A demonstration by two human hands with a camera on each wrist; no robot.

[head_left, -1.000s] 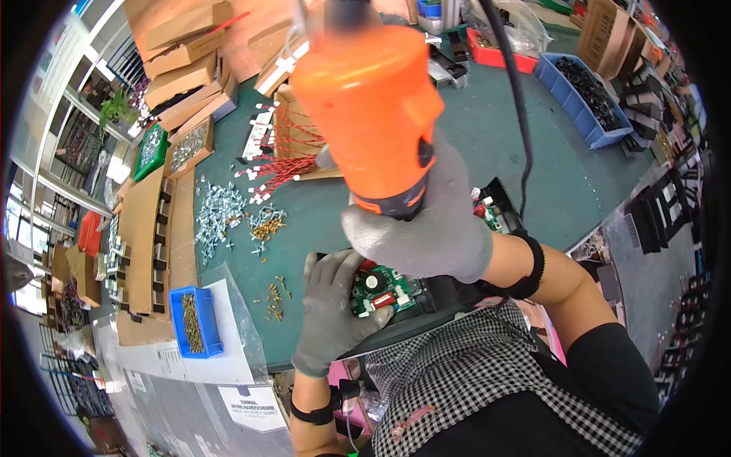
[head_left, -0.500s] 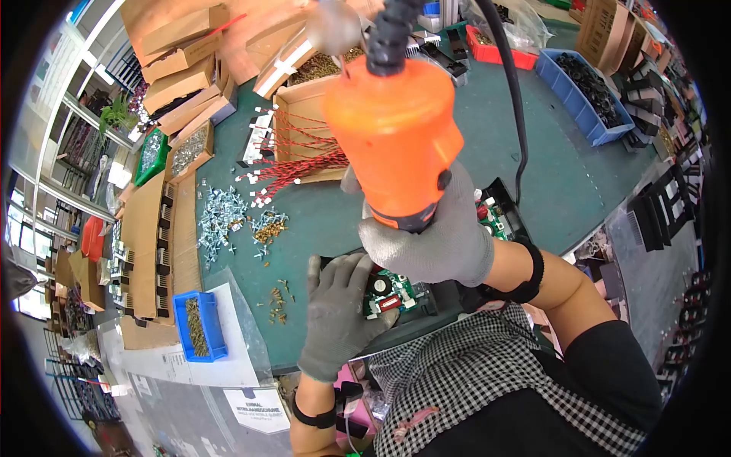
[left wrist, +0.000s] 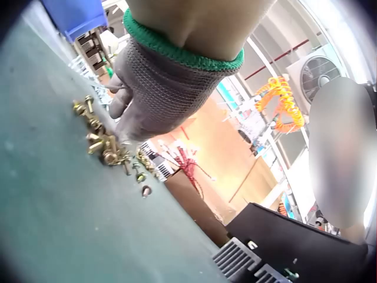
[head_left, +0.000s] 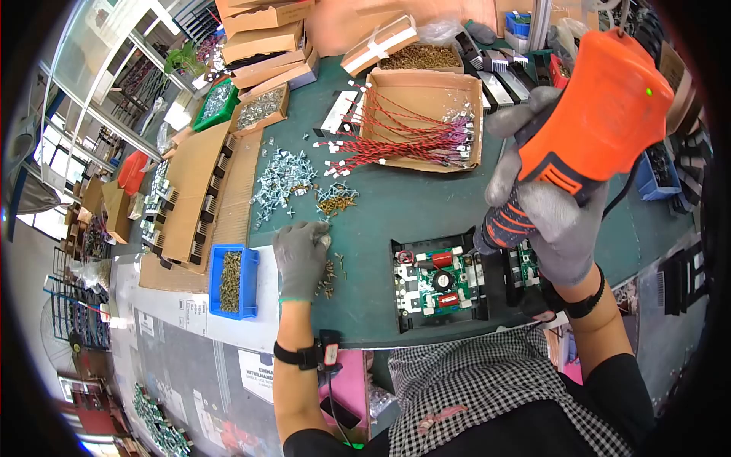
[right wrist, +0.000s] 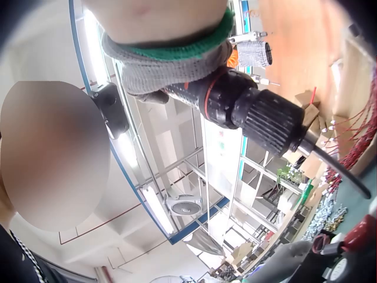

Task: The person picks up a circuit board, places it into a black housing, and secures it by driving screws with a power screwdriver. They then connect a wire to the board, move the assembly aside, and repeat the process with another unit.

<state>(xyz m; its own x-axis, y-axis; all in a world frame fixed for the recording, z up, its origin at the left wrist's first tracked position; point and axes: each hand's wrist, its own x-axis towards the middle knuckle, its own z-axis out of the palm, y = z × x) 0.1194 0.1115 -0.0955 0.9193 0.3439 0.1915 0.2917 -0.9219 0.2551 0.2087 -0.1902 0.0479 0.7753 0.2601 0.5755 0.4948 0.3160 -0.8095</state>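
Observation:
My right hand (head_left: 567, 217), in a grey glove, grips an orange electric screwdriver (head_left: 601, 114) with a black front end. In the right wrist view its chuck (right wrist: 274, 121) carries a long metal bit (right wrist: 339, 171). Below and left of the tool, a green circuit board (head_left: 426, 283) sits in a black housing (head_left: 401, 324) on the table. My gloved left hand (head_left: 301, 259) is at a small group of brass screws (head_left: 329, 280). In the left wrist view its loosely bent fingers reach down to the edge of the brass screws (left wrist: 106, 147).
A blue bin of screws (head_left: 231, 282) stands left of my left hand. Silver screws (head_left: 285, 183) lie loose farther back. Behind the board is a cardboard tray (head_left: 480, 114) with red-and-black wires (head_left: 411, 137). A second board (head_left: 525, 263) lies right of the first.
My left hand has left the circuit board and moved left to the brass screws. The right hand has swung the screwdriver rightward, tilting it, and uncovered the board. The head view has shifted.

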